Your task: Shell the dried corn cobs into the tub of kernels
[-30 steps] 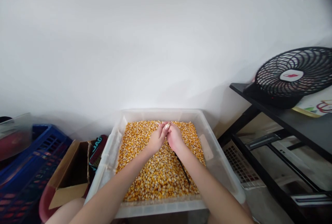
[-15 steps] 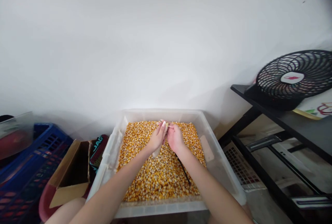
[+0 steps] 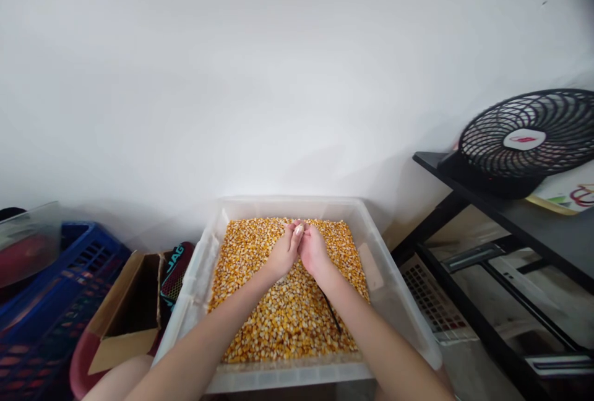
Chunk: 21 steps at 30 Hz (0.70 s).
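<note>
1. Left of the clear bin (image 3: 394,302), a blue crate (image 3: 60,302) and an open cardboard box (image 3: 125,314) sat by the wall.
2. Over the bin's far half, the left hand (image 3: 281,254) met the right hand (image 3: 314,251), fingers pinched together on a small pale piece I couldn't identify.
3. Corn kernels (image 3: 283,320) filled the bin beneath them.
4. Right of the bin, a black fan (image 3: 524,141) stood on a dark shelf (image 3: 547,221).

The tub (image 3: 385,265) is cloudy, smooth plastic. Left of the tub, the box (image 3: 121,314) is matt brown cardboard.
</note>
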Motion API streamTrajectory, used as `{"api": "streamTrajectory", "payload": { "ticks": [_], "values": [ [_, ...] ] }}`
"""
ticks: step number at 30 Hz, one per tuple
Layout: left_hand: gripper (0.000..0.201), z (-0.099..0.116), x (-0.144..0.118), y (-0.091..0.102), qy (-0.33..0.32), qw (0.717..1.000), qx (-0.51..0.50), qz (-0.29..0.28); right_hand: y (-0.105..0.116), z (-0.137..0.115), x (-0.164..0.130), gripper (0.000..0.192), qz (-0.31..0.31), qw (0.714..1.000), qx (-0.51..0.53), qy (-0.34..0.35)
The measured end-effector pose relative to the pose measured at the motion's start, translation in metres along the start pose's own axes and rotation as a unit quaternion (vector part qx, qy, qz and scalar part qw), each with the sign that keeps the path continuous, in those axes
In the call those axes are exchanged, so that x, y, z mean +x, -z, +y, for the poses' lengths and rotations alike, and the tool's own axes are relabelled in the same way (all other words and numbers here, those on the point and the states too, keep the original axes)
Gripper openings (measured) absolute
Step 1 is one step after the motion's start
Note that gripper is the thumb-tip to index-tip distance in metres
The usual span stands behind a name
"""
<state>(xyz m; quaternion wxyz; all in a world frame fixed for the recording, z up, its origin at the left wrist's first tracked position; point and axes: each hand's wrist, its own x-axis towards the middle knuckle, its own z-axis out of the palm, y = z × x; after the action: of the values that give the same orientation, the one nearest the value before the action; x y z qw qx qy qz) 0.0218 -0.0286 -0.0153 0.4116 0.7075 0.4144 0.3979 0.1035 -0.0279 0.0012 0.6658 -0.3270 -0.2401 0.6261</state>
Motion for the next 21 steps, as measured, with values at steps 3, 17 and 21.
{"api": "streamTrajectory", "payload": {
  "ticks": [3,17,21],
  "values": [
    [0.051,0.0007,0.0012,-0.0020,0.014,1.000,-0.005,0.013,0.0015,-0.0025,-0.0001,0.013,0.003,0.999,0.028,-0.037],
    [0.052,-0.0012,0.0011,-0.0035,0.048,0.998,-0.024,0.015,-0.0003,-0.0035,-0.0014,0.017,0.010,0.998,0.038,-0.051],
    [0.052,-0.0029,0.0015,0.0028,0.032,0.997,0.068,-0.022,0.0055,-0.0034,0.0040,0.016,0.039,0.997,0.030,-0.053]
  ]
}}
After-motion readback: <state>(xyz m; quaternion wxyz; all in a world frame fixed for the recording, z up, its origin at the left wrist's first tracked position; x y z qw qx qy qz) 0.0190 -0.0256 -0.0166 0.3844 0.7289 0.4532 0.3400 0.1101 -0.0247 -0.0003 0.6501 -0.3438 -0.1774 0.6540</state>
